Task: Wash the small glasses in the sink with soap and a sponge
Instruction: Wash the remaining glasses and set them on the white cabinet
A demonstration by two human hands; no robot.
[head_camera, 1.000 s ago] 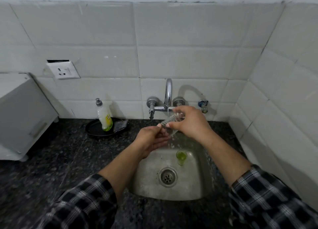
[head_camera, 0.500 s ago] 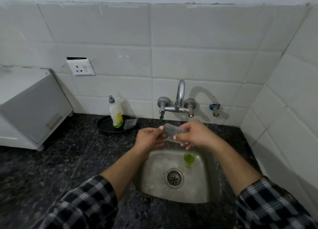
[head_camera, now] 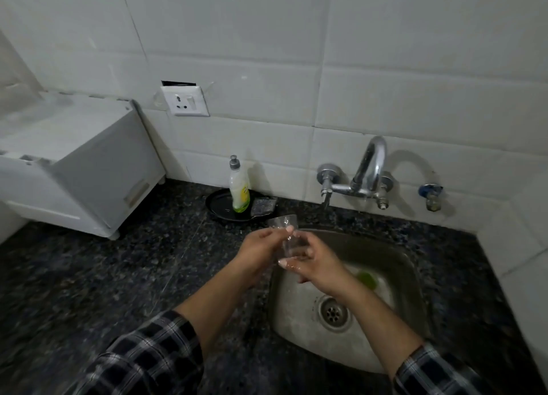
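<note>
Left hand (head_camera: 259, 253) + right hand (head_camera: 321, 265) hold glass (head_camera: 285, 231) | above sink (head_camera: 385, 246) left rim (upright)

- Your left hand (head_camera: 261, 250) and right hand (head_camera: 318, 265) held a glass (head_camera: 284, 231) between them, above the sink's (head_camera: 419, 290) back-left corner.
- A second glass (head_camera: 367, 279) lay in the sink, right of your right hand.
- The tap (head_camera: 367, 169) stood on the wall behind the sink.
- Left of the tap, a bottle (head_camera: 239, 187) and scrubber (head_camera: 263, 206) sat on a plate (head_camera: 218, 204).
- A box (head_camera: 89, 163) stood at the counter's (head_camera: 89, 276) far left.

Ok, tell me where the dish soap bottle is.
Head view: the dish soap bottle stands on the black tray by the back wall, left of the faucet, a scrub pad at its right.
</note>
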